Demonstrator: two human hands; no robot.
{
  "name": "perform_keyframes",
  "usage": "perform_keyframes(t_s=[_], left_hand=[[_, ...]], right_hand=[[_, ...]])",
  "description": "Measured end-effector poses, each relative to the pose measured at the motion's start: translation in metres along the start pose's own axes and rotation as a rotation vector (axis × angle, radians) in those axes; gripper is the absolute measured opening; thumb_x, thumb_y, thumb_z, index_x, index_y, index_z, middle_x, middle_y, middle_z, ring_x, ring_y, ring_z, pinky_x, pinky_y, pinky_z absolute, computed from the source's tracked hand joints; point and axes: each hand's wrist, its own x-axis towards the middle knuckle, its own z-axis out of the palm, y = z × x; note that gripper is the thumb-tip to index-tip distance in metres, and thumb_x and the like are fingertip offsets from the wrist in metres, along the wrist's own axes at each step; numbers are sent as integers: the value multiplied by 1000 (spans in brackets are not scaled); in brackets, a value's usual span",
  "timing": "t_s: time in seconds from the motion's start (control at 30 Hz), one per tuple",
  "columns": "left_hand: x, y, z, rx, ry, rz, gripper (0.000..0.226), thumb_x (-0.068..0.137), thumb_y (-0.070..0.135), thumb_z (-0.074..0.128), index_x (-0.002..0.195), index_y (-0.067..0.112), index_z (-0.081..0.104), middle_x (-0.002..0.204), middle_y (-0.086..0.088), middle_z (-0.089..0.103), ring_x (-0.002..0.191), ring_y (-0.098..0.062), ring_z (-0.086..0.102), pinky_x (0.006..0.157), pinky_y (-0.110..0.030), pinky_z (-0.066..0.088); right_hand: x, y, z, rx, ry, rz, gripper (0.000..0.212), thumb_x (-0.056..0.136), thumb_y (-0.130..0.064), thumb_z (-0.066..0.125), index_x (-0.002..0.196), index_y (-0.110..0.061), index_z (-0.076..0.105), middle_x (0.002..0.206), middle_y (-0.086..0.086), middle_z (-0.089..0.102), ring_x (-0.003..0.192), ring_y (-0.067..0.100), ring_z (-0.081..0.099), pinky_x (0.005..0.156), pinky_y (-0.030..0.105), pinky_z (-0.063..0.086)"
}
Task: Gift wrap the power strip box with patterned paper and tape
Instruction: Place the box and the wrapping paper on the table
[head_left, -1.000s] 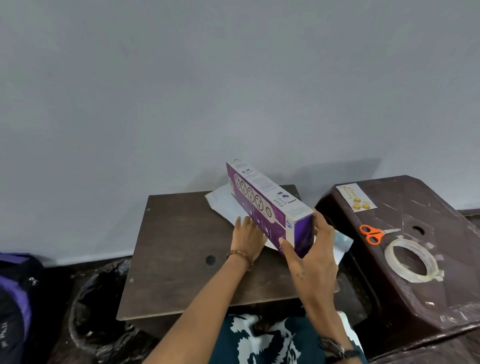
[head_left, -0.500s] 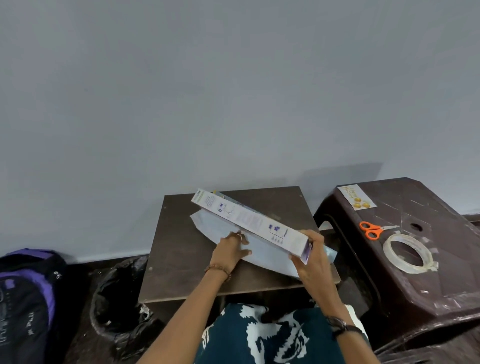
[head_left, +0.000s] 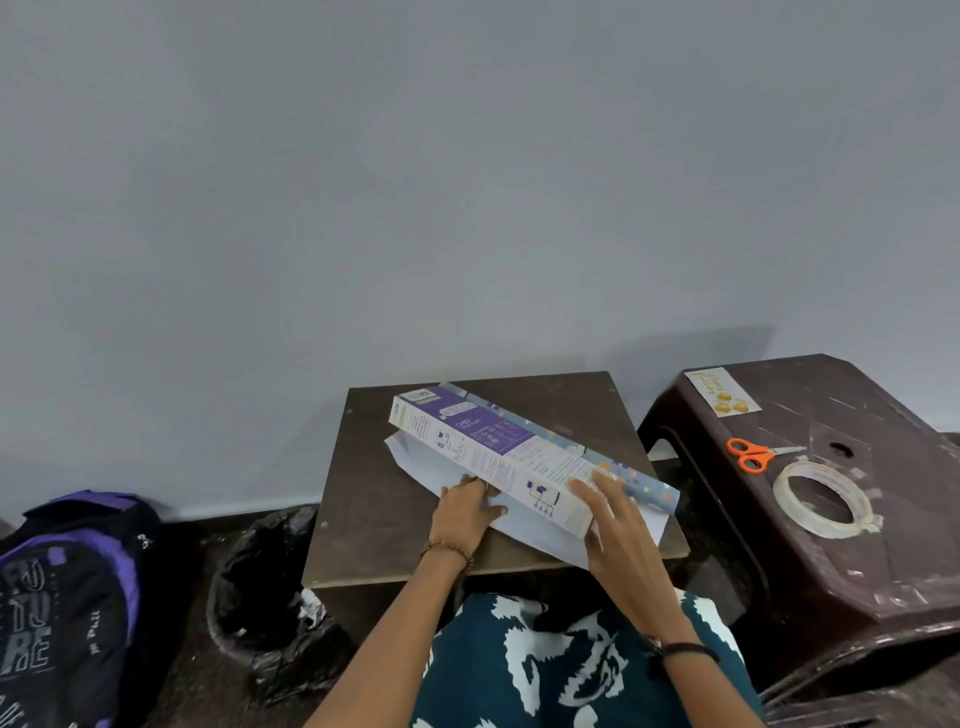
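Grey wall behind a small brown worktop (head_left: 363, 519). Box (head_left: 488, 457), upright on its edge a second ago, now lies flat on the paper (head_left: 519, 530). Left hand (head_left: 465, 512) presses the paper, fingers flat; right hand (head_left: 618, 525) rests open on the box. Positioning done; folding next, likely.

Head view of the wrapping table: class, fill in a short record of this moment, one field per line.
box: power strip box lying flat on the wrapping paper
paper: white side up, patterned edge along the box's far side
left hand: left hand presses the paper beside the box
right hand: right hand rests flat on the box
tools: orange scissors and tape roll on the plastic stool
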Motion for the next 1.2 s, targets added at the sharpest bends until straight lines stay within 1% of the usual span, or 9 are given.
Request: perform_keyframes(t_s=[0.1,0.2,0.33,0.43,0.53,0.73,0.83,1.03,1.2], left_hand=[[1,0,0,1,-12,-10,33,88,24,59,118,9,53,126,-6,54,122,-26,45,106,-45,30],[1,-1,1,-4,-20,-18,31,89,24,59,115,9,55,127,-9,53,126,-29,41,108,-46,27],[-1,-1,3,47,-31,-20,31,91,26,56,118,11,54,132,-9,48,130,-31,36,112,-46,20],[-4,-3,4,55,-46,0,35,92,26,53,125,14,52,147,-7,34,139,-26,25,115,-43,12],[-9,-5,0,79,-59,-5,42,94,29,51,134,17,46,151,-3,28,137,-29,26,113,-40,19],[-15,-11,-8,113,-130,39,45,96,28,47,139,22,40,154,-4,22,140,-24,21,113,-35,14],[-20,-9,-7,96,-95,-8,42,95,29,49,135,16,46,149,-3,33,131,-29,35,106,-36,29],[-42,-10,-2,220,63,4,35,100,31,34,112,8,58,127,-9,53,108,-30,56,94,-40,46],[-49,-14,-3,301,130,7,36,99,28,32,109,10,63,134,-6,52,109,-26,57,99,-40,42]], right_hand=[[3,1,1,-24,3,6,58,82,-9,66,134,-21,44,144,8,36,132,28,36,102,42,41],[5,0,-2,16,34,33,55,80,-10,68,130,-21,48,140,5,41,128,25,42,83,35,52],[4,-1,-7,84,65,2,52,82,-14,67,128,-25,47,135,-3,45,126,14,40,83,23,47],[6,-1,-22,297,-17,29,47,83,-28,67,124,-38,44,123,-22,48,113,-5,42,80,10,37],[10,-4,-35,562,-129,88,46,81,-39,68,118,-46,42,113,-33,54,104,-15,49,77,2,39],[21,8,-28,858,-124,397,26,87,-34,62,104,-40,43,100,-10,66,75,-3,65,55,14,49],[24,14,-13,930,-173,534,21,89,-34,58,106,-32,44,95,-2,65,71,8,67,54,23,51],[44,6,5,954,-179,557,33,91,-34,55,120,-23,43,100,6,66,73,19,65,66,32,54],[64,3,2,1121,138,719,37,88,-28,61,111,-18,34,90,5,62,71,17,62,55,25,52]])
